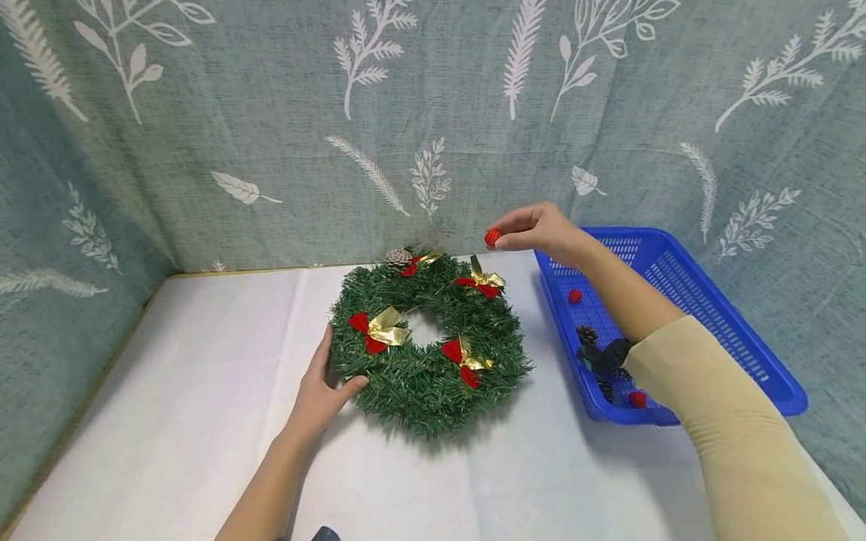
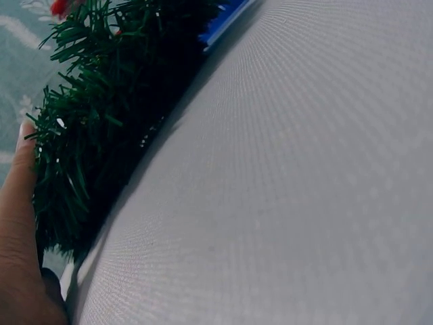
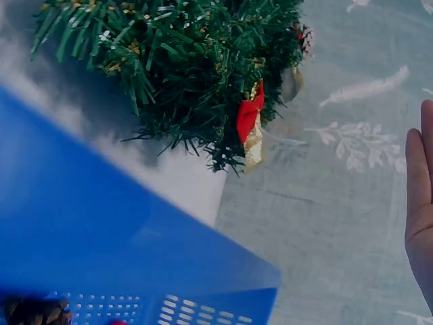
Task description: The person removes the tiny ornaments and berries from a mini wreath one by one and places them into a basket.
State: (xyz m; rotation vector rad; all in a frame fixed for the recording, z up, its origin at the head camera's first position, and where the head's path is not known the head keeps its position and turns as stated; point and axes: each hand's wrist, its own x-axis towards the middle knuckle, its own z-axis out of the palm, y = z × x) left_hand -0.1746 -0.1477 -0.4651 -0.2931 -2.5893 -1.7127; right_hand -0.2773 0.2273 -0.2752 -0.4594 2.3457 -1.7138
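Observation:
A green artificial Christmas wreath (image 1: 413, 391) with red and gold bows (image 1: 386, 328) and a pine cone (image 1: 399, 259) lies on the white tablecloth. My left hand (image 1: 323, 394) holds its lower left edge, thumb over the needles and fingers along the outer side. In the left wrist view, a straight digit (image 2: 19, 176) lies against the needles. Above and right of the wreath, my right hand (image 1: 541, 229) pinches a small red berry (image 1: 493, 237) between thumb and fingers. Only part of that hand (image 3: 421, 189) shows in the right wrist view, where the berry is out of sight.
A blue plastic basket (image 1: 727, 315) stands right of the wreath, beneath my right forearm. In it are red berries (image 1: 575, 296), pine cones (image 1: 587, 335) and dark items partly covered by my sleeve. A leaf-patterned curtain (image 1: 284, 150) hangs behind the table.

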